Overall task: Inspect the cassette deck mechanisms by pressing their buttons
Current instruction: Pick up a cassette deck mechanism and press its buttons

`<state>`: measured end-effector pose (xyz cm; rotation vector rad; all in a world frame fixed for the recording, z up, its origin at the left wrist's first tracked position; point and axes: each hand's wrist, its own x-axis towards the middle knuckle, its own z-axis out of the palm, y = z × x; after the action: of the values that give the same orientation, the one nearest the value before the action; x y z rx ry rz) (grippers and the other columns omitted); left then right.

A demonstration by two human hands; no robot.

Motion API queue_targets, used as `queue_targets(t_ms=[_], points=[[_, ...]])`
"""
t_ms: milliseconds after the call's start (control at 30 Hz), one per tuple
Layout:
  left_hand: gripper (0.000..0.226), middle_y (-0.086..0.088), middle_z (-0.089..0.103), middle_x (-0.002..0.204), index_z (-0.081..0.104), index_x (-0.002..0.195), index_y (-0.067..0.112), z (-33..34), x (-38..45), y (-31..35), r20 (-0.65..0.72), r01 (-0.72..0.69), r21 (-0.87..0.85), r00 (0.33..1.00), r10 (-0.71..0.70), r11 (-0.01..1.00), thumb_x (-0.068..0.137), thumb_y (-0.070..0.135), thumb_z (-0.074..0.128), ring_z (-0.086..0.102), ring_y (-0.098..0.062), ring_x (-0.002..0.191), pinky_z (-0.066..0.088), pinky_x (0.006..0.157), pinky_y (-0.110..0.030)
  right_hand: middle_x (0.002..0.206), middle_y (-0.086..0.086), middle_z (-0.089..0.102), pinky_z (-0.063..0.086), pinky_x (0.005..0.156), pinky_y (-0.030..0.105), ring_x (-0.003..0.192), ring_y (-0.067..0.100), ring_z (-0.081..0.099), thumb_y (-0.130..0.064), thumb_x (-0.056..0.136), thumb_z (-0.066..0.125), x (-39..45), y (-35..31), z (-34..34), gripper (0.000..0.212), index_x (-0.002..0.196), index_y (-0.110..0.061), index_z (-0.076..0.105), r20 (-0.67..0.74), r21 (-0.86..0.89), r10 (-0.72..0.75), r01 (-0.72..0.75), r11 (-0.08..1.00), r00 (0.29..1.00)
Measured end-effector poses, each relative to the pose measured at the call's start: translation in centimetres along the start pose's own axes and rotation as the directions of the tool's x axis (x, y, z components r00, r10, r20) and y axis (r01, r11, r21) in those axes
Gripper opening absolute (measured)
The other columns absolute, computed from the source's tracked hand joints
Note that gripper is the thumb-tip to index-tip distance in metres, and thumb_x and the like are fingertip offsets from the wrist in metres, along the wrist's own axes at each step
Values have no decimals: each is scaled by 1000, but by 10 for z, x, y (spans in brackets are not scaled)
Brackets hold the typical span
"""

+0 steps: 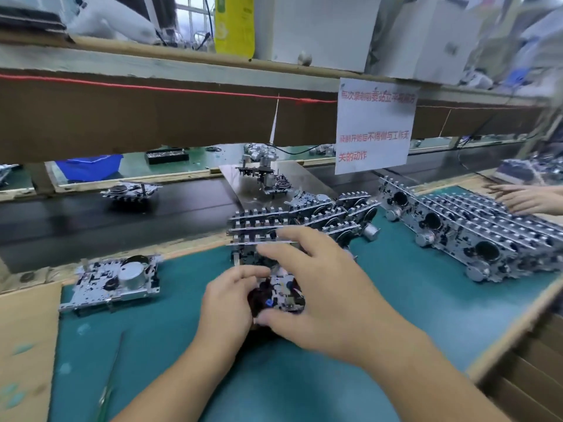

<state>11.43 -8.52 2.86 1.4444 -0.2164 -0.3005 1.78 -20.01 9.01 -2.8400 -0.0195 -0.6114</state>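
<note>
I hold one cassette deck mechanism (278, 295) between both hands over the green worktop (158, 345): left hand (227, 303) curled round its edge, right hand (316, 287) pinching thumb below, fingers (281, 236) spread above. Next, I judge, comes pressing its buttons. Beyond it, stacked mechanisms (292, 222) wait.

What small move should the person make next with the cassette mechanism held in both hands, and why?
Probably press down on one key of the held mechanism with a fingertip of the right hand. Both hands already grip the unit: the left hand steadies its near-left side, and the right hand's fingers reach over its far edge, where its row of keys sits. Blur hides whether a key is already down.
</note>
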Motion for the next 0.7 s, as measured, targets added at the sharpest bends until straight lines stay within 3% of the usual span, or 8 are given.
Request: queue_targets(t_ms=[67, 133, 233, 267, 367, 467, 533, 700], points=[[41, -9, 76, 75, 81, 78, 16, 5, 2, 5, -4, 81, -54, 997, -82, 995, 98, 0, 49, 59, -18, 50, 42, 43, -23, 145, -6, 44, 36, 108, 24, 134, 16, 42, -51, 73, 76, -22, 17, 7, 77, 143, -35, 49, 96, -81, -3, 11, 997, 995], [39, -9, 74, 73, 82, 82, 22, 10, -6, 12, 52, 100, -32, 994, -98, 994, 101, 9, 50, 55, -17, 46, 43, 45, -25, 131, -6, 59, 52, 96, 29, 118, 16, 57, -35, 79, 80, -44, 37, 11, 62, 137, -27, 59, -41, -65, -57, 55, 996, 997], [21, -22, 65, 82, 78, 100, 38, 24, -24, 28, 236, 27, -81, 972, -7, 996, 101, 39, 56, 55, -24, 56, 51, 49, -31, 110, -6, 69, 54, 87, 26, 99, 14, 66, -24, 86, 77, -62, 60, 7, 33, 117, -14, 72, -368, 19, -61, 73, 997, 928], [16, -16, 66, 79, 73, 106, 48, 30, -31, 34, 303, -9, -111, 952, 43, 994, 95, 51, 61, 59, -26, 60, 54, 53, -32, 109, -6, 70, 53, 87, 24, 98, 11, 66, -23, 86, 77, -65, 66, -1, 32, 116, -13, 72, -437, 66, -30, 66, 996, 899], [41, 1, 79, 90, 56, 113, 69, 54, -41, 33, 412, -193, -20, 892, 184, 981, 72, 70, 55, 73, -19, 80, 57, 72, -35, 108, -11, 69, 48, 88, 12, 97, 1, 65, -23, 83, 77, -63, 99, -41, 34, 115, -14, 70, -530, 90, 72, -29, 996, 845], [43, 21, 74, 93, 59, 112, 58, 99, -32, 17, 541, -425, 246, 806, 241, 871, 72, 71, 50, 67, 2, 87, 48, 78, -14, 101, -10, 69, 43, 84, 9, 90, 3, 62, -27, 86, 75, -39, 147, -89, 30, 115, -18, 68, -582, 52, 199, -208, 977, 788], [43, 24, 70, 96, 63, 110, 44, 139, -17, 7, 654, -540, 374, 730, 198, 754, 78, 69, 48, 61, 10, 97, 41, 79, -6, 102, -3, 71, 44, 81, 21, 93, 14, 63, -29, 89, 74, -7, 188, -112, 30, 117, -20, 67, -574, 34, 292, -334, 942, 765], [21, 11, 65, 110, 61, 117, 30, 211, 45, -32, 671, -615, 525, 724, 159, 589, 101, 41, 53, 57, -9, 104, 44, 99, -31, 115, 11, 69, 43, 89, 34, 111, 32, 60, -35, 94, 66, 85, 294, -131, 39, 127, -15, 60, -426, -71, 510, -589, 805, 747]])
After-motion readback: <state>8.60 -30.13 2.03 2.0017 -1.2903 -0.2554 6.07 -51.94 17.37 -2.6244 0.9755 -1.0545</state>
